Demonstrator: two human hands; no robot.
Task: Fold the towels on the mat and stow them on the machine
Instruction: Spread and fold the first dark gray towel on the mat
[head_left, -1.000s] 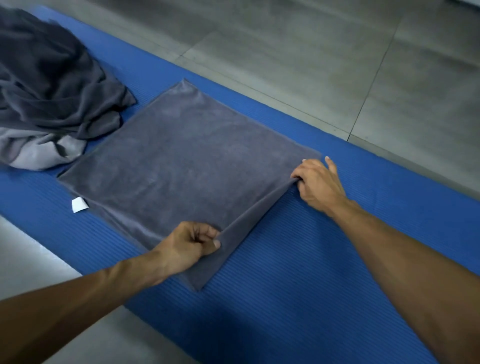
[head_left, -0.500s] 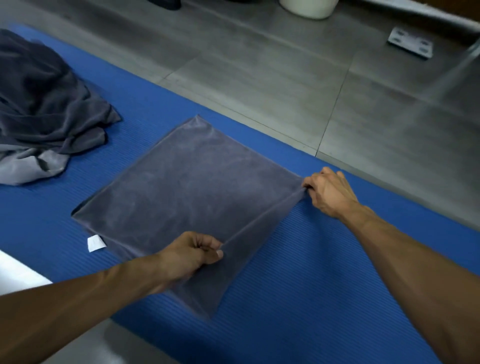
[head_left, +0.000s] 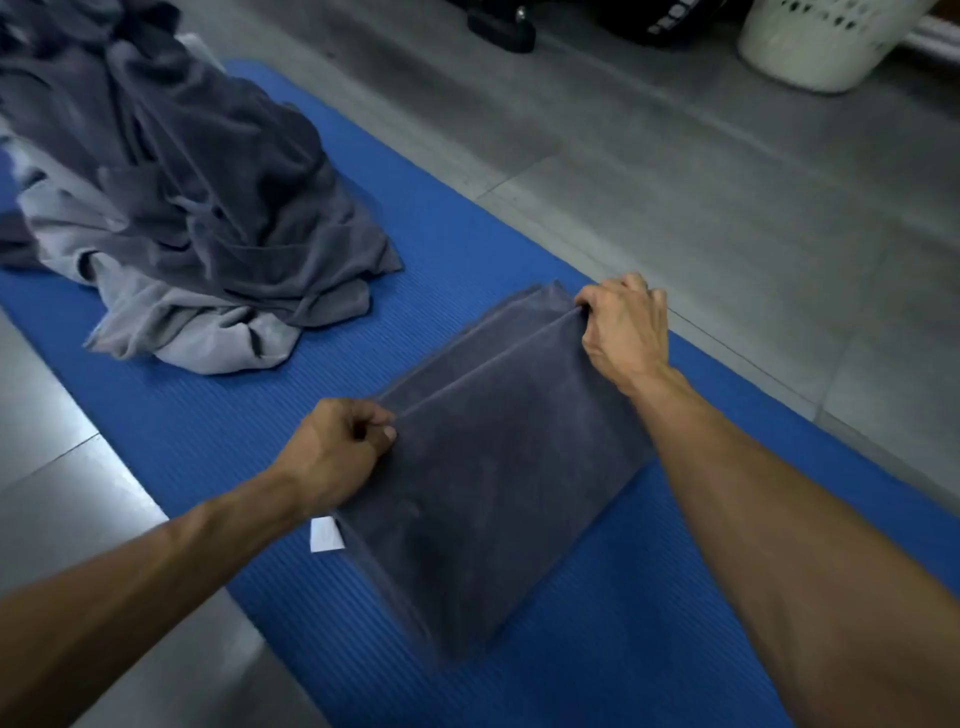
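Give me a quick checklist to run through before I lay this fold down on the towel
1. Left hand pinches the near end of the raised edge of the dark towel: ok.
2. Right hand pinches the far end of the same edge: ok.
3. Edge taut between the hands, no sag: ok.
4. Towel lies wholly on the blue mat: ok.
5. Unfolded pile lies apart from the towel, out of the fold's way: ok.
6. Corners line up with the layer underneath: cannot tell, the far edge is hidden by the raised fold.
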